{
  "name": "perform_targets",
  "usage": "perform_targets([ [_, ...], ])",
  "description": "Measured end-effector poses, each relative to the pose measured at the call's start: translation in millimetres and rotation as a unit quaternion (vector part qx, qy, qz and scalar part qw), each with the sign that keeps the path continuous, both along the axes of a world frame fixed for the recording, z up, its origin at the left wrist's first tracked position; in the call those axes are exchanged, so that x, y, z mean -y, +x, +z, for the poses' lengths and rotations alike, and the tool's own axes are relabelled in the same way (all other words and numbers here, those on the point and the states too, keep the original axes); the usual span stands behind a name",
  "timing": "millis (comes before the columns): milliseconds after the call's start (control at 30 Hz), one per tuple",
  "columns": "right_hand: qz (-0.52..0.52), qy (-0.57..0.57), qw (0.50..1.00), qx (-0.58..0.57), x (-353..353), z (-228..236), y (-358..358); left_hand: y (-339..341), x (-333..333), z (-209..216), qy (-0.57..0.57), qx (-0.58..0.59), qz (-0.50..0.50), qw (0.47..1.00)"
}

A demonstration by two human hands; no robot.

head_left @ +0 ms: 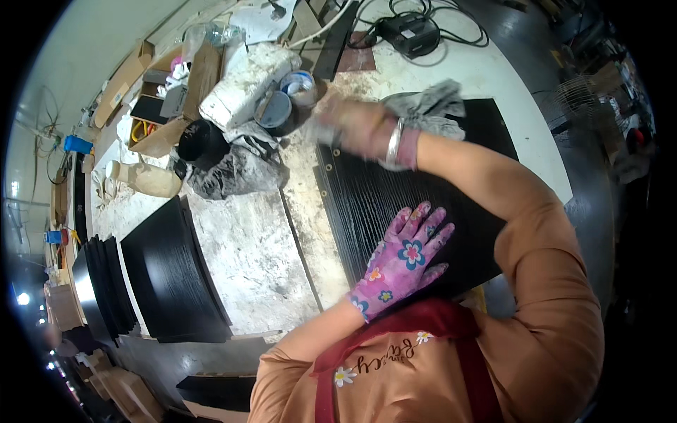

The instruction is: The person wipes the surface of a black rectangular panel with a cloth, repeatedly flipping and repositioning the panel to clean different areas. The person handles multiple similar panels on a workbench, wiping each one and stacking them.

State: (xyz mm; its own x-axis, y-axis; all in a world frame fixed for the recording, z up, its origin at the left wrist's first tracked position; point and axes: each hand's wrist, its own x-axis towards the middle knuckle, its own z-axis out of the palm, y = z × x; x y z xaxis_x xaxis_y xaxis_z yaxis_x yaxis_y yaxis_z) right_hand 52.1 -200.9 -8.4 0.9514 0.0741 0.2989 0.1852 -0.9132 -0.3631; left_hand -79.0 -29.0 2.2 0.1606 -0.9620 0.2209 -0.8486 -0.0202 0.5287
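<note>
A black wood-grain panel (356, 211) lies on the table in front of me, with small holes along its left edge. My left hand (405, 257), in a pink flowered glove, rests flat on its near part, fingers spread and holding nothing. Across the panel's far left corner reaches my right hand (352, 121), gloved and with a bracelet at the wrist. Motion smears its fingers, so I cannot make out whether something is in them. Just beyond that wrist a crumpled grey rag (434, 106) lies on the panel's far edge.
Stacked black panels (169, 271) lie at the left. Farther back are a grey-lidded tub (273, 113), a black cup (202, 143) beside crumpled plastic, a pale bottle (148, 179) on its side and an open cardboard box (201, 81). A black power adapter (409, 35) with looped cables sits at the far edge.
</note>
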Motion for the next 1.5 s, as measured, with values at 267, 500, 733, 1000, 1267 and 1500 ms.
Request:
perform_targets([
  [267, -0.100, -0.015, 0.993, -0.064, 11.0, -13.6, 40.6, -7.6, 6.4, 6.5, 0.012, 0.016, -0.022, 1.000],
  [500, -0.118, 0.020, 0.989, -0.087, -7.4, -14.7, 48.1, -7.7, 3.8, 5.4, 0.015, 0.017, -0.009, 1.000],
  [733, -0.150, 0.389, 0.905, -0.091, 105.9, 18.9, 7.3, 6.1, 4.3, 1.1, -0.043, -0.011, 0.017, 0.999],
  [1000, -0.135, 0.091, 0.987, -0.012, 40.9, 21.2, -36.6, 165.5, 59.4, -23.8, -0.108, 0.242, 0.269, 0.926],
  [1267, -0.349, 0.048, 0.935, -0.045, 179.4, 18.4, -136.8, 173.0, 59.0, -43.5, -0.092, 0.197, 0.258, 0.942],
  [1500, -0.412, 0.236, 0.874, -0.102, 217.3, 64.5, -182.3, 173.5, 39.8, -43.5, -0.046, 0.345, 0.267, 0.899],
])
